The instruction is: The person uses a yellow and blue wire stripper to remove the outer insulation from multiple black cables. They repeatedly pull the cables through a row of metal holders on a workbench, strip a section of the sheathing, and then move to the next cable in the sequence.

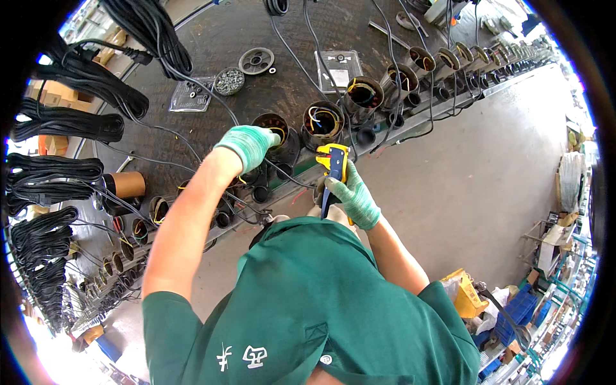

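My left hand [247, 146], in a green knit glove, reaches to the mouth of a cylindrical metal motor housing [292, 149] at the bench edge. Its fingers are closed at a yellow wire [278, 132] that comes out of the opening; the fingertips are partly hidden. In my right hand [358, 200], gloved the same way, is a yellow and dark blue wire stripper [335, 168], held upright in front of my body with its head up. Just right of my left hand stands another motor housing [312, 138] with white and yellow wires inside.
More open housings line the curved edge of the dark bench [212, 38]. Black cable bundles [77, 119] hang at the left, their cords crossing the bench. A bowl of small metal parts [229, 82] stands near a grey wheel [256, 61]. A yellow bin [467, 296] is at right.
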Demonstrator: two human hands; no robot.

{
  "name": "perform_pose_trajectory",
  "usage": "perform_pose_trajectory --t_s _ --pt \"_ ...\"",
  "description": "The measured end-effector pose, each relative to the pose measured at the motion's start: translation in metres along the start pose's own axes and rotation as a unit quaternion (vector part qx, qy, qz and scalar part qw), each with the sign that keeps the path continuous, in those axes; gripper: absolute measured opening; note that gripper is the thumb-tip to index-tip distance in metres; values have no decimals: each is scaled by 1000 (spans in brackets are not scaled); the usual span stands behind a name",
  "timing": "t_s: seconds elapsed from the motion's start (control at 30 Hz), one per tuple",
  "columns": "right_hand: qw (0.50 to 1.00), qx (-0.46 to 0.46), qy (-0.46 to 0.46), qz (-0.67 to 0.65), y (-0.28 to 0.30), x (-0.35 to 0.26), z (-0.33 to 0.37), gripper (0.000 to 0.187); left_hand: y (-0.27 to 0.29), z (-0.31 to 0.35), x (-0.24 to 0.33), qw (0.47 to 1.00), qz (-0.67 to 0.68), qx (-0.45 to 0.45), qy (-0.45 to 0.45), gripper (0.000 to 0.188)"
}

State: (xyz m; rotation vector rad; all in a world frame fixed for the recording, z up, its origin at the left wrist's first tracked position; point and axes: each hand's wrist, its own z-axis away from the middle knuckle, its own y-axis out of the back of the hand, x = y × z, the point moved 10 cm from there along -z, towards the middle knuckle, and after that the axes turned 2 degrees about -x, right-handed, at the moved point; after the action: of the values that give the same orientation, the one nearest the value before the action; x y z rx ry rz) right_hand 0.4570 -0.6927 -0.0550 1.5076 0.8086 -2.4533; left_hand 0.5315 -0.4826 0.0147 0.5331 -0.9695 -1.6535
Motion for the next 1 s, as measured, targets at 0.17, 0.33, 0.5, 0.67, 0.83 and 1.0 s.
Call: perform_pose_trajectory --t_s 0.17,0.33,0.5,0.67,0.83,1.0 --pt "1000 -18 -17 -12 8 -10 9 66 9 -3 23 984 -137 -109 -33 32" --pt "1000 -1 20 11 37 -9 12 67 6 -4 31 958 -257 -53 -115 21" --pt "999 23 -21 -21 60 -2 17 67 15 12 41 958 -262 -1 -113 22" --pt "1000 17 -16 -15 68 -3 10 66 16 28 8 987 -149 40 52 22" --pt "999 33 -21 -11 54 -15 5 66 10 42 -26 970 202 14 137 33" --pt "1000 4 -6 -30 22 -19 1 55 -5 40 -19 918 393 49 -18 41"
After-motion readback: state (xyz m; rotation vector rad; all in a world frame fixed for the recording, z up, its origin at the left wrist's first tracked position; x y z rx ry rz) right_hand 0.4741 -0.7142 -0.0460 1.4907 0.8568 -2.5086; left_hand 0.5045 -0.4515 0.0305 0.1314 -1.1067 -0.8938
